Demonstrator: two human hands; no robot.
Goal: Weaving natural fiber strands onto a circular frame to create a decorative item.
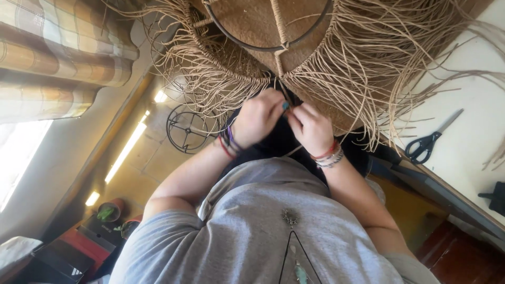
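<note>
— Macramé cords (pixel 336 68), tan and thin, hang in a thick fringe from a dark metal ring (pixel 273 46), just beyond both hands.

— What are the fingers doing?

— Left hand (pixel 256 118) and right hand (pixel 311 128) meet at the fringe's middle; fingers pressed together, pinching a few strands between them.

— How would the cord handle?

— Likely light, limp, easily tangled; best taken near the knot, not the loose ends.

— Anything else?

— Black scissors (pixel 427 142) lie on the white counter (pixel 473 105) to the right; another wire ring (pixel 188 128) sits left.
</note>
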